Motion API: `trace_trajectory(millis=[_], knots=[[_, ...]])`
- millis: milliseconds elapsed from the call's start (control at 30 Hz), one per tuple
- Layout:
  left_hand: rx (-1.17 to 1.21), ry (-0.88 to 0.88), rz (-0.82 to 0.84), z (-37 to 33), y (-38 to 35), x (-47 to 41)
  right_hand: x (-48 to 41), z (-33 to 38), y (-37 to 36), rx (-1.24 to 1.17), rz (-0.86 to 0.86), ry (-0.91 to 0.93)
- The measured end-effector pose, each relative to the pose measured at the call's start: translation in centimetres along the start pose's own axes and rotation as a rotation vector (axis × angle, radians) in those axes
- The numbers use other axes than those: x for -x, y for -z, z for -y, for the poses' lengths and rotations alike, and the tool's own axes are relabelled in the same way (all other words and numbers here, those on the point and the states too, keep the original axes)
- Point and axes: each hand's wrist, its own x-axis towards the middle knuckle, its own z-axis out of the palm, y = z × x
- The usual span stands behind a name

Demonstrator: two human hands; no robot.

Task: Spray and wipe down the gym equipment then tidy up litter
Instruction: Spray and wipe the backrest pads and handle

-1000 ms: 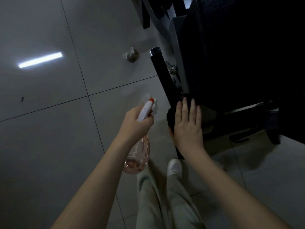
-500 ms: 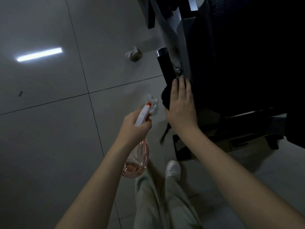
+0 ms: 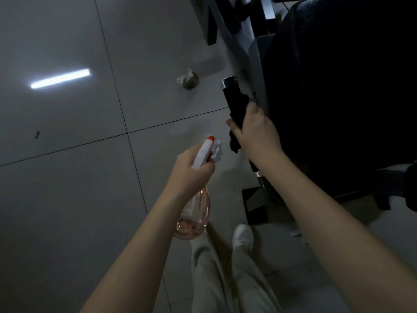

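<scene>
My left hand [image 3: 191,170] grips the white neck of a clear pink spray bottle [image 3: 195,213] with an orange-tipped nozzle, held over the floor. My right hand [image 3: 255,129] is wrapped around the black padded handle bar [image 3: 232,96] of the gym machine, pressing a dark cloth [image 3: 234,143] against it; the cloth's end hangs below my palm. The bar's chrome cap shows above my fingers. A crumpled white tissue [image 3: 216,150] lies on the tiles just past the nozzle. Another crumpled wad of litter [image 3: 188,80] lies farther out on the floor.
The machine's black padded seat [image 3: 338,86] fills the right side, with grey frame struts [image 3: 225,30] at the top and a black foot plate [image 3: 255,204] near my white shoe [image 3: 242,236]. A small white scrap [image 3: 295,233] lies by the frame. Grey tiles spread to the left.
My right hand has slid the cloth up the bar toward its chrome end and curled around it. The left hand with the bottle has stayed about where it was.
</scene>
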Motion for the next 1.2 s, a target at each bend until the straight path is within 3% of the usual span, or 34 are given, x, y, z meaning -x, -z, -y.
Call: trace_trajectory(millis=[133, 300, 567, 867, 967, 1100, 1200], knots=[[-0.001, -0.008, -0.006, -0.2, 0.8, -0.2, 1.4, -0.7, 0.1, 0.162, -0.013, -0.01], [0.022, -0.012, -0.013, -0.5, 1.4, -0.5, 5.4, -0.6, -1.3, 0.43, 0.097, -0.184], [0.037, -0.005, 0.018, -0.4, 1.4, -0.1, 6.2, -1.2, -2.5, 0.589, 0.09, -0.172], [0.013, -0.012, 0.011, 0.0, 2.3, 0.3, 7.8, -1.3, -0.2, 0.699, 0.282, -0.229], [0.022, -0.017, 0.01, 0.3, 2.5, 0.3, 5.6, -0.6, 1.3, 0.463, 0.214, -0.171], [0.043, -0.008, 0.018, 0.4, 2.2, 0.3, 2.3, 1.9, 1.2, 0.163, -0.013, -0.075], [0.051, -0.009, 0.023, 0.6, 1.9, 0.3, 0.7, 2.3, -0.5, 0.148, -0.041, -0.054]])
